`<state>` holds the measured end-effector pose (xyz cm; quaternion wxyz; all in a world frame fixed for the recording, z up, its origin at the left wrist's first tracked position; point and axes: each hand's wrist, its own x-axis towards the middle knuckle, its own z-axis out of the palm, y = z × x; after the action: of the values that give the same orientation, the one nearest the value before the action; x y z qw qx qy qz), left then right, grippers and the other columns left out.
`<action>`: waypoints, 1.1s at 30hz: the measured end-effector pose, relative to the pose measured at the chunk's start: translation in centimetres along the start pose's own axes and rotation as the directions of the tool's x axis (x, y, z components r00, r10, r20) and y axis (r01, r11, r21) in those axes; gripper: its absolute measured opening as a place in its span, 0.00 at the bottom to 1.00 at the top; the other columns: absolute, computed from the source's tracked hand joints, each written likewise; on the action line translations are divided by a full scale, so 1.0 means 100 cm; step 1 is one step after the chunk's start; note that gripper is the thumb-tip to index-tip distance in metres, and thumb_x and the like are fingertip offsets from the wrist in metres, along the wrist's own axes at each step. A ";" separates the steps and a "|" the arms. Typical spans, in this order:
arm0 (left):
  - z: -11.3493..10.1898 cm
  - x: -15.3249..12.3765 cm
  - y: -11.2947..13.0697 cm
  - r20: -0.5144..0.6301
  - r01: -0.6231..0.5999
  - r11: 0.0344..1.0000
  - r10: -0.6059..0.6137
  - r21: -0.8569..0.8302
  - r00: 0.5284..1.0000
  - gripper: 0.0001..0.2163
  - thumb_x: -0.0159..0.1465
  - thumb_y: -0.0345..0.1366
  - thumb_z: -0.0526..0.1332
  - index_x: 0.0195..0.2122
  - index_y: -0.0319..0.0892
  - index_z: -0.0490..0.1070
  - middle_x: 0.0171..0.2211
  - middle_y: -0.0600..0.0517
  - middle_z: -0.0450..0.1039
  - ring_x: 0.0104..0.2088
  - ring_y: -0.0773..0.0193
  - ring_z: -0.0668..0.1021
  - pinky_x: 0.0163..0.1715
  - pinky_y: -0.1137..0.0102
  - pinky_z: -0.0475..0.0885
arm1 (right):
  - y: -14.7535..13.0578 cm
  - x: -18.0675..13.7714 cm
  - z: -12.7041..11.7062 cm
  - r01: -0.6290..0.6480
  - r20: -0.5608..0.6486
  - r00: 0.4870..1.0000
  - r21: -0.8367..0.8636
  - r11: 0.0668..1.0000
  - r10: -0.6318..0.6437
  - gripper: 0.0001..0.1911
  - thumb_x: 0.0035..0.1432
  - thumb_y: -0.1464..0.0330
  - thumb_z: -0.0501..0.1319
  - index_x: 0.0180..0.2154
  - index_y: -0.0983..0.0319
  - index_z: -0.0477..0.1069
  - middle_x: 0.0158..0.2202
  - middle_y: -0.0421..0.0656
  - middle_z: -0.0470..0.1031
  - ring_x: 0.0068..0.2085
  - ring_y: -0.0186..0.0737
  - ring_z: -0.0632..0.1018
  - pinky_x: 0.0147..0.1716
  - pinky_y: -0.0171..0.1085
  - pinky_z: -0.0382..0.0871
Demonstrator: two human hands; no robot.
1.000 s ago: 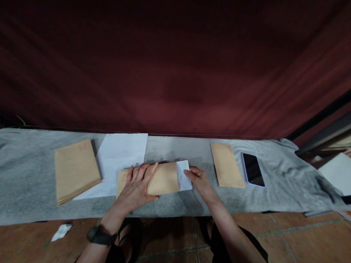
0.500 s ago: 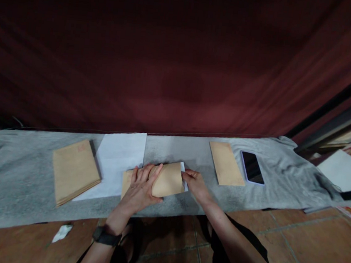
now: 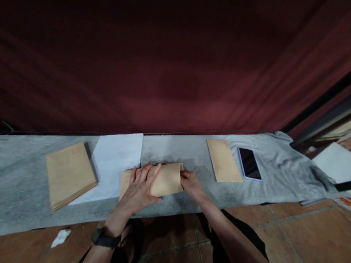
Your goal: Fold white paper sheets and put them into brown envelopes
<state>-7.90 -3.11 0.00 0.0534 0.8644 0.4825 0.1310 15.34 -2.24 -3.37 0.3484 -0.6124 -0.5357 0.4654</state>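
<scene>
A brown paper envelope [image 3: 167, 180] lies crosswise before me, its upper side bulging and its mouth at the right end. Across its left part rests my left hand [image 3: 139, 190], fingers spread over the top and thumb by the near edge, holding it down. My right hand [image 3: 191, 183] is closed at the mouth, with its fingertips tucked inside and hidden. Under the left hand, the brown end [image 3: 124, 180] of an envelope sticks out to the left; whether it is a second envelope I cannot tell.
A stack of brown envelopes [image 3: 69, 175] sits at the left, partly over white paper sheets [image 3: 118, 159]. To the right lie a single envelope [image 3: 225, 162] and a phone [image 3: 249, 163]. Grey cloth [image 3: 173, 148] covers the narrow surface. Crumpled tissue [image 3: 61, 238] is on the tiled floor.
White paper that stuck out of the envelope's mouth no longer shows. My right hand has shifted slightly left, its fingertips now inside the mouth. The left hand keeps its place on the envelope.
</scene>
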 end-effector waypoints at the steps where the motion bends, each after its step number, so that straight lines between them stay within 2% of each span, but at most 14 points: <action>1: 0.000 0.000 0.000 0.005 -0.003 1.000 0.003 0.001 1.000 0.54 0.50 0.46 0.72 0.73 0.50 0.39 0.65 0.41 0.57 0.66 0.41 0.61 0.67 0.41 0.45 | -0.001 -0.001 0.001 0.004 -0.002 1.000 -0.036 0.999 -0.004 0.11 0.56 0.71 0.60 0.26 0.58 0.80 0.27 0.38 0.80 0.32 0.38 0.79 0.27 0.31 0.64; 4: 0.002 0.001 -0.002 0.008 -0.007 1.000 0.007 0.002 1.000 0.54 0.51 0.46 0.72 0.73 0.49 0.39 0.65 0.40 0.57 0.66 0.41 0.61 0.67 0.41 0.44 | -0.004 -0.002 0.002 0.006 -0.034 0.999 -0.118 0.993 -0.010 0.12 0.58 0.72 0.59 0.29 0.58 0.81 0.29 0.38 0.82 0.34 0.39 0.81 0.28 0.30 0.66; 10: 0.004 0.000 -0.005 -0.020 -0.012 1.000 0.013 0.014 1.000 0.54 0.52 0.45 0.71 0.73 0.50 0.38 0.65 0.41 0.57 0.65 0.41 0.63 0.67 0.41 0.45 | -0.010 -0.006 0.004 0.024 -0.131 0.990 -0.141 0.990 -0.043 0.10 0.58 0.73 0.60 0.35 0.58 0.80 0.36 0.40 0.83 0.38 0.41 0.82 0.33 0.32 0.68; 16: 0.004 0.000 -0.005 -0.033 -0.016 1.000 0.017 0.018 0.999 0.52 0.53 0.45 0.70 0.73 0.49 0.39 0.65 0.40 0.58 0.65 0.40 0.63 0.66 0.40 0.46 | -0.014 -0.008 0.003 0.042 -0.230 0.969 -0.210 0.977 -0.090 0.05 0.57 0.73 0.61 0.33 0.58 0.75 0.33 0.41 0.81 0.36 0.41 0.81 0.33 0.32 0.67; 20: 0.005 0.000 -0.005 -0.024 -0.023 1.000 0.023 0.019 0.999 0.53 0.53 0.46 0.71 0.73 0.48 0.39 0.65 0.39 0.57 0.66 0.41 0.62 0.67 0.41 0.45 | -0.013 -0.009 0.004 0.067 -0.253 0.961 -0.183 0.981 -0.113 0.05 0.55 0.74 0.61 0.32 0.58 0.72 0.31 0.42 0.79 0.35 0.43 0.80 0.33 0.35 0.67; 23: 0.005 0.000 -0.006 -0.032 -0.029 0.999 0.030 0.015 0.999 0.52 0.53 0.46 0.71 0.73 0.48 0.40 0.65 0.39 0.57 0.66 0.41 0.62 0.67 0.40 0.44 | -0.010 -0.007 0.006 0.094 -0.289 0.950 -0.092 0.991 -0.117 0.08 0.52 0.74 0.61 0.35 0.57 0.70 0.31 0.41 0.78 0.34 0.43 0.79 0.32 0.36 0.68; 26: 0.005 0.000 -0.007 -0.047 -0.040 0.999 0.041 0.017 0.998 0.52 0.54 0.47 0.70 0.73 0.48 0.40 0.65 0.39 0.58 0.66 0.41 0.62 0.67 0.40 0.43 | -0.005 -0.003 0.007 0.097 -0.343 0.937 0.065 0.993 -0.070 0.19 0.48 0.73 0.63 0.45 0.57 0.70 0.30 0.38 0.77 0.32 0.42 0.78 0.32 0.36 0.68; 28: 0.005 0.000 -0.008 -0.054 -0.050 0.998 0.051 0.024 0.997 0.51 0.54 0.47 0.70 0.73 0.48 0.40 0.66 0.39 0.58 0.67 0.40 0.61 0.67 0.40 0.42 | -0.002 0.001 0.007 0.072 -0.324 0.946 0.201 0.977 -0.003 0.25 0.45 0.72 0.64 0.48 0.57 0.71 0.28 0.36 0.75 0.30 0.40 0.76 0.30 0.35 0.67; 29: 0.005 0.001 -0.008 -0.059 -0.053 0.998 0.054 0.028 0.997 0.51 0.54 0.47 0.70 0.73 0.47 0.41 0.67 0.38 0.57 0.68 0.39 0.60 0.67 0.40 0.42 | 0.000 0.002 0.007 0.054 -0.284 0.958 0.286 0.957 0.031 0.24 0.44 0.71 0.65 0.47 0.58 0.73 0.27 0.36 0.75 0.29 0.39 0.76 0.30 0.35 0.66; 31: 0.004 0.001 -0.007 -0.072 -0.050 0.998 0.052 0.030 0.996 0.50 0.55 0.47 0.70 0.73 0.47 0.42 0.69 0.37 0.53 0.70 0.38 0.55 0.67 0.39 0.41 | 0.002 0.004 0.006 0.018 -0.181 0.981 0.437 0.900 0.068 0.16 0.43 0.68 0.65 0.38 0.59 0.76 0.24 0.36 0.75 0.28 0.38 0.75 0.29 0.34 0.66; 33: 0.002 0.003 -0.005 -0.109 -0.033 0.999 0.034 0.017 0.993 0.48 0.57 0.48 0.69 0.73 0.47 0.44 0.71 0.37 0.47 0.71 0.37 0.51 0.66 0.39 0.41 | 0.004 0.005 0.004 -0.001 -0.119 0.990 0.535 0.845 0.076 0.10 0.42 0.65 0.64 0.30 0.60 0.76 0.23 0.36 0.75 0.27 0.38 0.74 0.28 0.34 0.66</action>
<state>-8.09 -2.59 -0.26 0.0182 0.8643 0.4711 0.1756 15.13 -1.82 -3.97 0.5309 -0.5323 -0.3480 0.5601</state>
